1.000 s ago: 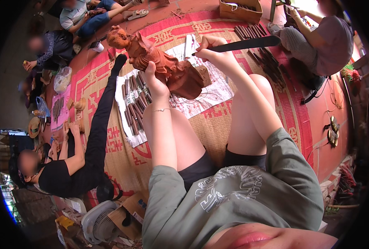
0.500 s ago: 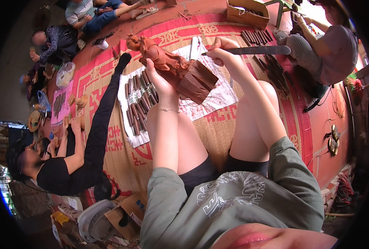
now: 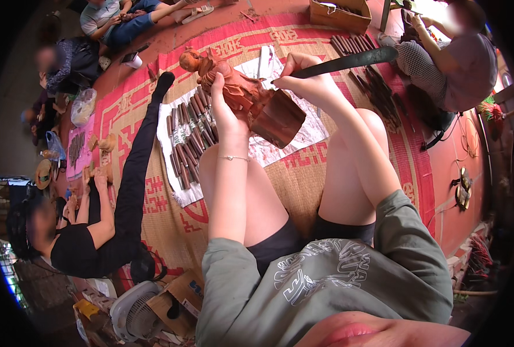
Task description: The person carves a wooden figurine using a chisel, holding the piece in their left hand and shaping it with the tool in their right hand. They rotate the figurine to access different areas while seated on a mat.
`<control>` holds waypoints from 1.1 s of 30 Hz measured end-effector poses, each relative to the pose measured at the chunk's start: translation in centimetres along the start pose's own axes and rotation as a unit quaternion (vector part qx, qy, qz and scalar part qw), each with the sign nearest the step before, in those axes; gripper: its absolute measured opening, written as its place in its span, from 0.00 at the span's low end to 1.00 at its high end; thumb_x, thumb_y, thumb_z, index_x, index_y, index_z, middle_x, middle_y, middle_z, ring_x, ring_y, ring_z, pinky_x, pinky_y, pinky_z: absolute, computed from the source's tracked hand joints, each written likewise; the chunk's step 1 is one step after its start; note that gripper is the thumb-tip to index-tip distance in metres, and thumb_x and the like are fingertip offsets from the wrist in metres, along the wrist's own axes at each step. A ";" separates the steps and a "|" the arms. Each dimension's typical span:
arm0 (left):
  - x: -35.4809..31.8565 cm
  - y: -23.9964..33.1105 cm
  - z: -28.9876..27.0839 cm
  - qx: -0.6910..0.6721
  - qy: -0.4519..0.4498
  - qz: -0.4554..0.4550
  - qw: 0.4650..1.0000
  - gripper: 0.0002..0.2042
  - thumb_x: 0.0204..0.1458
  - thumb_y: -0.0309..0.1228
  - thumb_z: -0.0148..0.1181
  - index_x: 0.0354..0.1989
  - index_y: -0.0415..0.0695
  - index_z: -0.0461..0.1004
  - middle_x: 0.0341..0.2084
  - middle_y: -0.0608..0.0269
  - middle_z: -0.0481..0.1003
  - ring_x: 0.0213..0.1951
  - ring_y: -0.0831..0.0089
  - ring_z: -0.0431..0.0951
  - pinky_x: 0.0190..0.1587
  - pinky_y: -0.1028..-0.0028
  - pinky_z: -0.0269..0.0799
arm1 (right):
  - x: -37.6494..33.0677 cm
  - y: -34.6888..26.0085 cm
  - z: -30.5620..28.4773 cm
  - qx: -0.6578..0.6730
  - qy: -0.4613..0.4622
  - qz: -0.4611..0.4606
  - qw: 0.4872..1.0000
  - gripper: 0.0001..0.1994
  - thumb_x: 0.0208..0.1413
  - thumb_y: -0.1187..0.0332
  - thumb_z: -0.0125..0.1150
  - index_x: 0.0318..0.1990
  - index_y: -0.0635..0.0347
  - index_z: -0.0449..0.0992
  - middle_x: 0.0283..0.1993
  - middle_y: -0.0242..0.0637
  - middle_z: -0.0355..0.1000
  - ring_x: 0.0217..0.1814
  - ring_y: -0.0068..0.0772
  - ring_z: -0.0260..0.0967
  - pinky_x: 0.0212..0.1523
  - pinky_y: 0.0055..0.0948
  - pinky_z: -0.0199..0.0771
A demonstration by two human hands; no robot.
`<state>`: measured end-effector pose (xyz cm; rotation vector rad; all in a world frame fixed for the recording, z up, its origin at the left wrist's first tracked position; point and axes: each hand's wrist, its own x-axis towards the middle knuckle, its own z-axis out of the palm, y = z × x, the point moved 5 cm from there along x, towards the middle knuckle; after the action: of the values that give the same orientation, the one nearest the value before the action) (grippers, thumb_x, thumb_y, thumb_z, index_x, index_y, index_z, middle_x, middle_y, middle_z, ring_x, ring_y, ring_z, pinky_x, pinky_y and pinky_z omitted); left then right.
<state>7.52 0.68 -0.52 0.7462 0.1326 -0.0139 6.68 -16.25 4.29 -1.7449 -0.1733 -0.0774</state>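
Two hands work: the left hand (image 3: 232, 120) closes its fingers round a red-brown carved wooden figure (image 3: 240, 91); right of it, the right hand (image 3: 310, 82) pinches a long, dark, flat tool (image 3: 352, 61). The figure has shifted rightward, apparently presenting its base.

A big woven tan mat (image 3: 300, 185) with red shapes and red edges lies on the floor (image 3: 448, 173). Around the mat, the floor has red-brown tiles with pale lines between them. Far left of the mat is a dull grey patch (image 3: 14, 110), maybe floor or wall. A white fan (image 3: 134, 317) and a cardboard box (image 3: 179, 309) sit near the mat's near left corner. Bright light (image 3: 433, 7) shows past its far right corner.
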 end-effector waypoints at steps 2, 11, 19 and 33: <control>-0.2 0.0 0.5 -0.016 0.002 -0.022 1.000 0.24 0.50 0.46 0.53 0.52 0.45 0.62 0.43 0.58 0.68 0.46 0.63 0.70 0.47 0.60 0.68 | -0.3 -0.4 0.4 0.025 -0.023 0.015 0.999 0.07 0.39 0.72 0.60 0.20 0.61 0.67 0.18 0.28 0.65 0.20 0.14 0.60 0.20 0.17 0.59; 1.1 -1.4 -0.1 -0.046 -0.027 -0.029 0.998 0.21 0.51 0.47 0.49 0.46 0.43 0.64 0.36 0.59 0.70 0.40 0.64 0.72 0.44 0.64 0.69 | 0.1 -1.0 1.4 0.037 -0.005 -0.072 0.997 0.06 0.39 0.73 0.55 0.23 0.67 0.69 0.18 0.33 0.67 0.21 0.21 0.64 0.22 0.23 0.64; 0.4 -1.2 0.9 -0.093 -0.030 -0.013 0.995 0.19 0.51 0.47 0.41 0.40 0.44 0.67 0.29 0.59 0.71 0.35 0.65 0.72 0.40 0.66 0.69 | -0.1 -0.8 2.7 0.015 -0.009 -0.099 0.995 0.05 0.40 0.73 0.54 0.23 0.67 0.69 0.20 0.33 0.67 0.22 0.19 0.63 0.23 0.22 0.63; 2.2 -0.1 -2.5 -0.144 0.015 0.071 0.987 0.26 0.47 0.54 0.36 0.35 0.39 0.65 0.23 0.52 0.69 0.27 0.57 0.70 0.34 0.60 0.69 | -1.2 -1.9 4.4 0.003 -0.137 -0.093 0.986 0.06 0.44 0.76 0.61 0.29 0.64 0.69 0.32 0.33 0.70 0.34 0.19 0.67 0.34 0.20 0.67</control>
<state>9.44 2.39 -2.73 0.4657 0.1060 0.1501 4.97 -11.70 5.15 -1.7245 -0.5384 0.0284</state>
